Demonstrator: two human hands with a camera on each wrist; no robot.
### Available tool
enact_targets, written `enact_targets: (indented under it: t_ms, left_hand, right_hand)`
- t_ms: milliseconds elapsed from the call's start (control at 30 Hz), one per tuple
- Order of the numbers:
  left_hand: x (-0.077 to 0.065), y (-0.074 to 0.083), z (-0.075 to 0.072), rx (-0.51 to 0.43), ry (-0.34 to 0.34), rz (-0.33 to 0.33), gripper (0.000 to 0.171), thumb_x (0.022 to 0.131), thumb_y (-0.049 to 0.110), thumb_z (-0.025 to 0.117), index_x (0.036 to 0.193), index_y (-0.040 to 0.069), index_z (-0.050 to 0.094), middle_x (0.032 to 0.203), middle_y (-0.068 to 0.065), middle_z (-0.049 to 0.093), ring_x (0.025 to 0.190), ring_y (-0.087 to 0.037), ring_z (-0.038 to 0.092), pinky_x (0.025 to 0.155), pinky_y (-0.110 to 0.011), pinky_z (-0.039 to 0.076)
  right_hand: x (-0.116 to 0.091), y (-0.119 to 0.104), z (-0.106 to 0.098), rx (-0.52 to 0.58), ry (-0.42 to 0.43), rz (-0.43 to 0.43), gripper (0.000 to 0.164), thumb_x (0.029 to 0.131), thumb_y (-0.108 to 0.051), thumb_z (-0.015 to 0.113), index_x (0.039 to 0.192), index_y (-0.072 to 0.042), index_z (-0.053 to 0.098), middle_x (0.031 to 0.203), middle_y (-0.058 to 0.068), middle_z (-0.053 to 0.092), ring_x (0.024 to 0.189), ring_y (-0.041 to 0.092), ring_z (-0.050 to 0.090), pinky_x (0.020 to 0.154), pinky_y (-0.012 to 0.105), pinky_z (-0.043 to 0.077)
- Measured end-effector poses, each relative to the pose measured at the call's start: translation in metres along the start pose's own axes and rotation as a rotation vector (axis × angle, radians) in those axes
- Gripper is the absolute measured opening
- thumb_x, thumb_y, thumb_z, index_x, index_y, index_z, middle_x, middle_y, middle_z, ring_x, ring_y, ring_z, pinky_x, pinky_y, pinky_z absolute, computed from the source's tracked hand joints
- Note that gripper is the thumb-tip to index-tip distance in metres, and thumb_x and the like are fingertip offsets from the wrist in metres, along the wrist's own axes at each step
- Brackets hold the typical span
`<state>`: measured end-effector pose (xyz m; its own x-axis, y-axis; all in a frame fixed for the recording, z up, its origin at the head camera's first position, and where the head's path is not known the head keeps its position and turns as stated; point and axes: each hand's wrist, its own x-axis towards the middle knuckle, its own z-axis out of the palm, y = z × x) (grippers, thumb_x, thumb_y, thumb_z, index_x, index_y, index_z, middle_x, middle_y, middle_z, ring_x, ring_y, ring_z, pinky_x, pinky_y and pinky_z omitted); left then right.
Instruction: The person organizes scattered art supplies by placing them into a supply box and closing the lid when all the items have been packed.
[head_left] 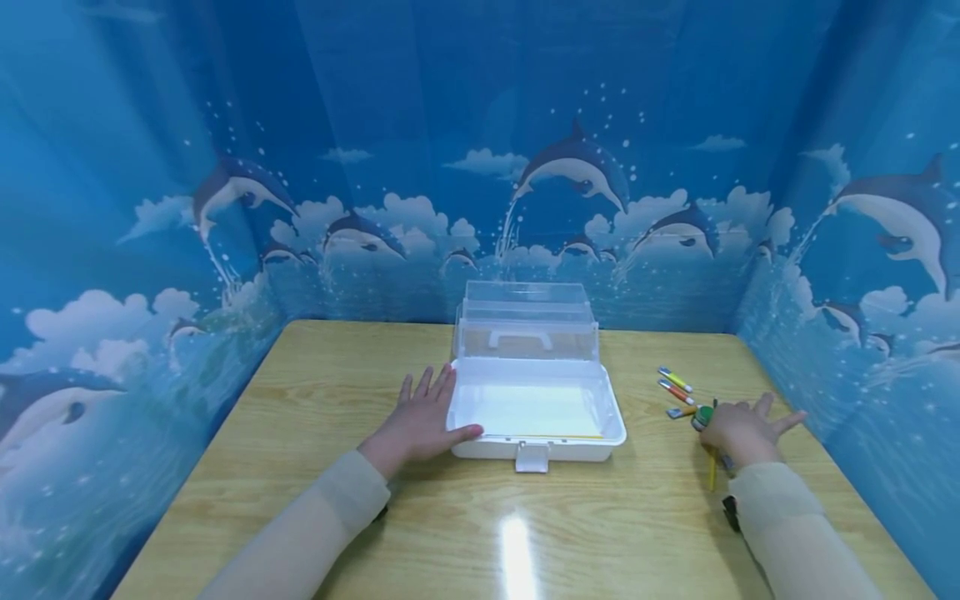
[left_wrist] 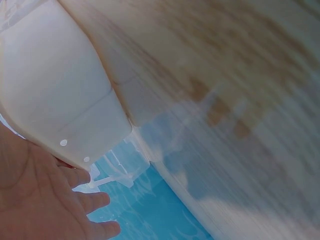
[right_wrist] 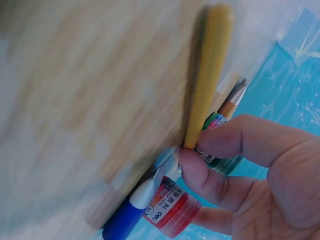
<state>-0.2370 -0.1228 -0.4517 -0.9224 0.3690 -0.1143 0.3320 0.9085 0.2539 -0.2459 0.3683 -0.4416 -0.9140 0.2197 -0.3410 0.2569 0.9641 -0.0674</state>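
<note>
My right hand (head_left: 746, 429) pinches a slim yellow paintbrush (right_wrist: 210, 75) between thumb and forefinger, at the right of the table. Close by its fingers are a green-lidded paint jar (head_left: 702, 417) and a red paint jar (right_wrist: 170, 207). A blue item with a pale collar (right_wrist: 122, 215) lies below the fingers in the right wrist view. At the table's middle stands a white box (head_left: 536, 450), its clear lid (head_left: 528, 321) raised. My left hand (head_left: 420, 421) lies along the box's left side, fingers spread and thumb over the front left rim.
Yellow (head_left: 675, 380), red-orange (head_left: 677, 392) and orange (head_left: 681, 412) paint tubes lie right of the box. A thin yellow stick (head_left: 555, 436) lies along the box's inner front edge. A latch (head_left: 532, 458) hangs at its front. Dolphin-print curtains (head_left: 420, 125) surround the wooden table (head_left: 360, 358).
</note>
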Motion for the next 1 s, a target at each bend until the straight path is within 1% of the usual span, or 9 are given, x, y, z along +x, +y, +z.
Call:
enact_targets:
  t_ms: [200,333,467,533,600,633,767,833,1000]
  left_hand:
    - [0.0,-0.001,0.001,-0.001,0.002,0.006,0.111,0.087,0.085,0.034,0.161,0.009,0.0,0.167,-0.006,-0.004,0.152,-0.033,-0.006,0.12,-0.057,-0.007]
    - [-0.001,-0.001,0.0,-0.01,0.0,0.003,0.111,0.087,0.085,0.034,0.16,0.009,0.0,0.167,-0.006,-0.004,0.152,-0.033,-0.006,0.12,-0.056,-0.007]
    - [-0.002,0.0,-0.001,-0.015,0.004,0.009,0.11,0.088,0.083,0.037,0.161,0.008,0.001,0.167,-0.008,-0.002,0.152,-0.034,-0.005,0.119,-0.057,-0.007]
    - [-0.003,0.001,-0.002,-0.022,0.005,0.011,0.109,0.089,0.081,0.039,0.161,0.008,0.002,0.167,-0.009,-0.001,0.153,-0.035,-0.005,0.119,-0.057,-0.007]
    - [-0.003,0.002,-0.002,-0.025,0.004,0.011,0.108,0.09,0.08,0.04,0.161,0.008,0.002,0.167,-0.009,-0.001,0.153,-0.035,-0.004,0.119,-0.057,-0.007]
    - [-0.003,0.002,-0.002,-0.026,0.002,0.009,0.108,0.09,0.08,0.04,0.16,0.008,0.002,0.167,-0.009,-0.001,0.153,-0.035,-0.004,0.119,-0.057,-0.007]
    - [-0.002,0.001,0.0,-0.019,0.009,0.01,0.108,0.09,0.079,0.04,0.16,0.008,0.001,0.167,-0.009,0.0,0.153,-0.036,-0.003,0.119,-0.057,-0.007]
    - [-0.001,0.001,0.0,-0.012,0.013,0.012,0.108,0.09,0.08,0.04,0.16,0.008,0.001,0.167,-0.009,0.0,0.153,-0.036,-0.003,0.119,-0.057,-0.007]
    - [-0.001,0.001,0.0,-0.016,0.01,0.01,0.108,0.09,0.08,0.039,0.16,0.008,0.0,0.167,-0.008,-0.002,0.153,-0.036,-0.003,0.119,-0.057,-0.008]
  right_hand:
    - [-0.001,0.002,-0.002,-0.004,0.011,-0.007,0.059,0.087,-0.035,0.07,0.12,0.013,0.063,0.137,0.052,0.028,0.13,0.071,-0.017,0.089,0.087,-0.016]
    - [-0.003,0.002,-0.006,-0.001,0.025,-0.003,0.064,0.086,-0.042,0.071,0.118,0.014,0.064,0.137,0.052,0.029,0.131,0.07,-0.016,0.091,0.088,-0.012]
    - [-0.007,0.005,-0.013,-0.019,0.046,0.01,0.082,0.083,-0.058,0.071,0.121,0.015,0.061,0.139,0.052,0.024,0.131,0.072,-0.014,0.094,0.088,-0.007]
    - [-0.008,0.008,-0.017,-0.008,0.068,0.013,0.088,0.081,-0.059,0.073,0.123,0.016,0.058,0.139,0.052,0.023,0.131,0.072,-0.013,0.094,0.088,-0.007]
    - [-0.011,0.01,-0.021,0.016,0.098,0.011,0.081,0.083,-0.054,0.073,0.12,0.016,0.06,0.139,0.052,0.023,0.131,0.072,-0.014,0.093,0.088,-0.009]
    - [-0.012,0.011,-0.022,0.033,0.112,0.008,0.073,0.084,-0.051,0.072,0.114,0.015,0.063,0.139,0.051,0.024,0.132,0.071,-0.015,0.093,0.087,-0.01]
    - [-0.019,0.011,-0.033,0.09,0.153,0.02,0.046,0.089,-0.043,0.069,0.081,0.002,0.07,0.139,0.049,0.028,0.133,0.067,-0.022,0.092,0.085,-0.016]
    - [-0.022,0.009,-0.04,0.114,0.169,0.026,0.042,0.09,-0.043,0.069,0.071,-0.005,0.069,0.143,0.048,0.024,0.134,0.063,-0.027,0.093,0.084,-0.019]
    - [-0.034,0.0,-0.053,0.145,0.257,-0.023,0.042,0.09,-0.04,0.068,0.069,-0.005,0.072,0.151,0.045,0.009,0.134,0.057,-0.035,0.091,0.082,-0.022]
